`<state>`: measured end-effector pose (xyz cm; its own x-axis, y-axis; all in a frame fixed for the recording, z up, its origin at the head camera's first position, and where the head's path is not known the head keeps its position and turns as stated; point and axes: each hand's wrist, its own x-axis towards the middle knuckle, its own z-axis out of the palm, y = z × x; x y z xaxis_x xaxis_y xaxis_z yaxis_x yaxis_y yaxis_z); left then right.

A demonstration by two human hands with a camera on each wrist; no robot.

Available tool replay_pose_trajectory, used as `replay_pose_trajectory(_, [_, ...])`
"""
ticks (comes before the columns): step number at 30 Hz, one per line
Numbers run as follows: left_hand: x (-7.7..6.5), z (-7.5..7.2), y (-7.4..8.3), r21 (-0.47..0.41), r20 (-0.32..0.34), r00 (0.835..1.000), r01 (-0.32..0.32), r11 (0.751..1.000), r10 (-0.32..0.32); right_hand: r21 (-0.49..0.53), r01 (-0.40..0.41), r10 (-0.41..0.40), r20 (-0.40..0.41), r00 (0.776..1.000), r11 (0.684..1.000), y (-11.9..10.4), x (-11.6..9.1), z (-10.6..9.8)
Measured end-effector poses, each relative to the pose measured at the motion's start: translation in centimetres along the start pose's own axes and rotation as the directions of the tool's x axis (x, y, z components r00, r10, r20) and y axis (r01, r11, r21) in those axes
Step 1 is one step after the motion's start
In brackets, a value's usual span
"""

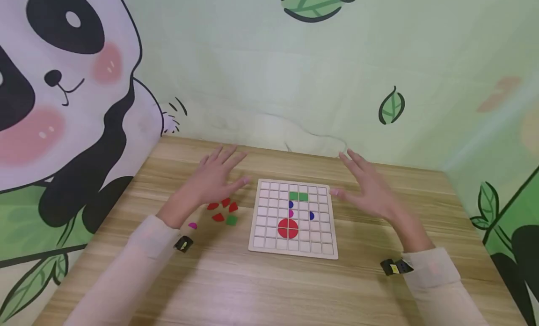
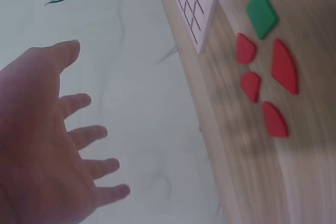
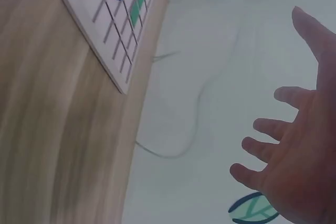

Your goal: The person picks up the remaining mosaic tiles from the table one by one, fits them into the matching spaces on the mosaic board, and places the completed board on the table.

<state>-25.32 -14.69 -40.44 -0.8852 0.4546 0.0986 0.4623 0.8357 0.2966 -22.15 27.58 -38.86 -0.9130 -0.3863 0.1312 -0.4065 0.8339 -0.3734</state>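
Note:
A white grid board lies on the wooden table between the two hands. On it are a red circle of quarter pieces, two green squares, two blue half-circles and one magenta half-circle. My left hand, fingers spread, hovers left of the board and holds nothing. Just below it lie several red quarter pieces, a green square and a magenta half-circle. My right hand is held up at the board's right side, fingers extended and nothing in it.
Behind the table hangs a pale green backdrop printed with a panda and leaves. A thin cord-like line runs down it near the table's back edge. Both wrists wear small black devices.

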Motion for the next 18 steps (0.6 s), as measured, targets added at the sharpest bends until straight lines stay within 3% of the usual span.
replay_pose_trajectory(12, [-2.9,1.4,-1.8,-0.08,0.018,0.997,-0.08,0.994,0.082,-0.009,0.053,-0.052,0.082,0.995,0.999,-0.1,-1.1,3.6])
replay_pose_trajectory(18, [-4.1,2.6,-2.5,-0.056,0.017,0.993,-0.117,0.991,0.119,-0.048,0.058,-0.053,0.105,0.993,0.997,0.3,-1.9,5.0])
